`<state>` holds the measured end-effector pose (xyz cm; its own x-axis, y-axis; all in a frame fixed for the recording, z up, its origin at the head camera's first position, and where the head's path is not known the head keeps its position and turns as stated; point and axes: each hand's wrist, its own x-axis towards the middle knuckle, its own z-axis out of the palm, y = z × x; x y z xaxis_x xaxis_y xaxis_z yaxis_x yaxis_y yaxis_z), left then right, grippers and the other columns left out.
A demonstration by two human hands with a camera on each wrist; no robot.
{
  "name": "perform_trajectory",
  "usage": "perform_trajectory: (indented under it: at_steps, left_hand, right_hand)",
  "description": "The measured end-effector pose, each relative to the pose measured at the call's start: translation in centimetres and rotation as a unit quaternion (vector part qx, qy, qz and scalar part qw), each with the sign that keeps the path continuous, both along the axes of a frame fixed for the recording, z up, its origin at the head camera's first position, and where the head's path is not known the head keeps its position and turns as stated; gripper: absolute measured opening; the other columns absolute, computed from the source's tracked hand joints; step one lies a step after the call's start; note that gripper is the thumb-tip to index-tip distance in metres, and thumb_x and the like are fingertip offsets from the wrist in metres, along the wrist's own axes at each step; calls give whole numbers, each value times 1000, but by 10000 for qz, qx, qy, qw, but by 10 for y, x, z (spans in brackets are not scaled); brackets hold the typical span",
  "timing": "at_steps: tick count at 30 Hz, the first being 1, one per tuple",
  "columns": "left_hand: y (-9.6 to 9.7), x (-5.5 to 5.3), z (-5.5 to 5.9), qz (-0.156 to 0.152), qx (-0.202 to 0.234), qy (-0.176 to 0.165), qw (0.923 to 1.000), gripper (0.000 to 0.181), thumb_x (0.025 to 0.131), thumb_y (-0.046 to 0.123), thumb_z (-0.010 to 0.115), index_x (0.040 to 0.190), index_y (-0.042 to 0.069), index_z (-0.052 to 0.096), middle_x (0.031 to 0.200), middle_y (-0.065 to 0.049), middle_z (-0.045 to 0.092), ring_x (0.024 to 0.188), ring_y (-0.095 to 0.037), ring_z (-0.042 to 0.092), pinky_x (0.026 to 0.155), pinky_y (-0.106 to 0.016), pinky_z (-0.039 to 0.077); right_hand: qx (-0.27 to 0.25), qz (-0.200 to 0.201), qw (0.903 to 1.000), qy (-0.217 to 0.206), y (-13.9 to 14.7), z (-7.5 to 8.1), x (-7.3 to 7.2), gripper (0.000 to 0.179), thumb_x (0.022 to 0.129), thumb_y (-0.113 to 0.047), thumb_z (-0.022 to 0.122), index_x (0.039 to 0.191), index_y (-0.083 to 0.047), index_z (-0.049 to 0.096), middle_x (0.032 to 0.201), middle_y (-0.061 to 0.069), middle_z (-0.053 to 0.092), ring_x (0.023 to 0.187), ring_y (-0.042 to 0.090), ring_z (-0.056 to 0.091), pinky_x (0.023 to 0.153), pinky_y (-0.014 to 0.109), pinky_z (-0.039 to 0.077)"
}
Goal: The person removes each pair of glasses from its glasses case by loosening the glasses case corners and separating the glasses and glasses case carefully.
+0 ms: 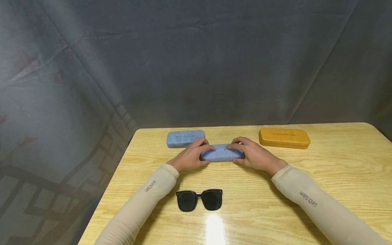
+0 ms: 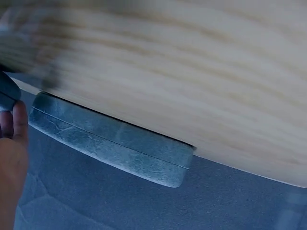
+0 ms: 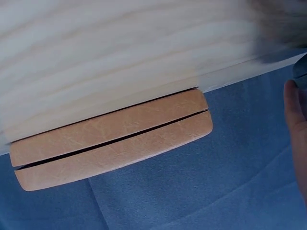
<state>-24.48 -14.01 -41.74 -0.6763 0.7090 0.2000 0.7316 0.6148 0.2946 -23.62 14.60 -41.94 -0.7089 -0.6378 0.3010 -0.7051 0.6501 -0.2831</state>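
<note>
A periwinkle-blue glasses case (image 1: 221, 153) lies crosswise on the wooden table, its lid down. My left hand (image 1: 192, 155) grips its left end, with the thumb at the near side and the fingers over the top and far side. At the right end, my right hand (image 1: 256, 156) holds it the same way. One end of this case (image 2: 6, 92) shows at the edge of the left wrist view, against the fingertips. Nearer to me, a pair of black sunglasses (image 1: 212, 200) rests on the table, dark lenses showing.
Behind my left hand stands a light-blue glasses case (image 1: 185, 137), closed. A mustard-yellow glasses case (image 1: 284, 136) sits beyond my right hand; a dark seam gap runs along it in the right wrist view. Grey cloth (image 1: 202, 75) hangs behind the table's far edge.
</note>
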Motion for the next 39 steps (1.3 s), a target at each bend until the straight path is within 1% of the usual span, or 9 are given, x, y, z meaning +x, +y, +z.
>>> perform_trajectory:
  at_steps: [6, 11, 16, 19, 25, 28, 31, 34, 39]
  left_hand:
    - [-2, 3, 2, 162, -127, -279, 9994, 44, 88, 28, 77, 128, 23, 62, 138, -7, 49, 121, -24, 55, 101, -41, 48]
    - [-1, 3, 2, 279, -397, -470, 9977, 49, 89, 33, 75, 133, 24, 58, 137, -5, 56, 127, -24, 52, 106, -44, 45]
    - [0, 2, 1, 195, -402, -442, 9980, 51, 88, 33, 76, 134, 23, 57, 136, -5, 60, 131, -26, 51, 114, -48, 37]
    - [0, 1, 1, 129, -384, -419, 9983, 51, 88, 31, 75, 134, 23, 56, 136, -5, 60, 132, -28, 51, 117, -50, 33]
    - [-1, 2, 2, 24, -390, -374, 9985, 49, 90, 28, 73, 136, 23, 56, 136, -5, 60, 133, -28, 52, 118, -50, 33]
    - [-2, 2, 0, -4, -379, -375, 9986, 48, 91, 28, 71, 137, 24, 56, 136, -5, 59, 133, -28, 51, 117, -50, 34]
    - [-4, 3, 0, 20, -362, -414, 9985, 48, 92, 27, 70, 137, 26, 56, 136, -6, 58, 132, -28, 51, 114, -50, 38]
    - [-4, 2, 0, -7, -288, -453, 9986, 47, 92, 26, 70, 137, 26, 56, 136, -7, 58, 130, -28, 52, 112, -49, 39]
    - [-3, -1, 0, -153, -189, -491, 9985, 46, 92, 24, 69, 136, 23, 57, 133, -8, 59, 126, -26, 54, 115, -50, 35]
  right_hand:
    - [-29, -22, 10000, -89, -3, 0, 3, 48, 82, -29, 82, 126, -16, 68, 126, 11, 60, 112, 27, 60, 94, 44, 52]
    - [-122, 31, 9998, -133, -8, 0, 6, 49, 81, -31, 83, 126, -16, 68, 126, 11, 61, 113, 27, 60, 94, 44, 52]
    - [-138, 13, 9998, -174, -10, -1, 6, 52, 82, -34, 83, 128, -16, 65, 135, 11, 61, 122, 30, 60, 100, 47, 50]
    - [-115, -4, 9998, -159, -11, -3, 6, 53, 83, -36, 82, 129, -17, 64, 136, 11, 63, 123, 31, 61, 101, 48, 50]
    - [-141, -49, 9999, -32, -13, -3, 5, 52, 81, -40, 83, 124, -18, 66, 126, 7, 68, 116, 27, 65, 98, 46, 52]
    - [-165, -62, 9998, -11, -14, -4, 5, 51, 80, -41, 83, 122, -19, 66, 122, 6, 69, 113, 26, 66, 97, 46, 52]
    - [-164, -21, 9999, -18, -15, -4, 4, 50, 81, -42, 82, 122, -20, 66, 121, 5, 69, 112, 25, 66, 95, 46, 53]
    - [-139, 13, 9999, -48, -15, -2, 4, 48, 82, -41, 81, 122, -20, 65, 121, 3, 69, 111, 24, 66, 93, 46, 53]
    - [-59, 4, 9999, -146, -12, 1, 4, 47, 84, -41, 79, 124, -19, 65, 122, 1, 69, 111, 22, 65, 93, 45, 53]
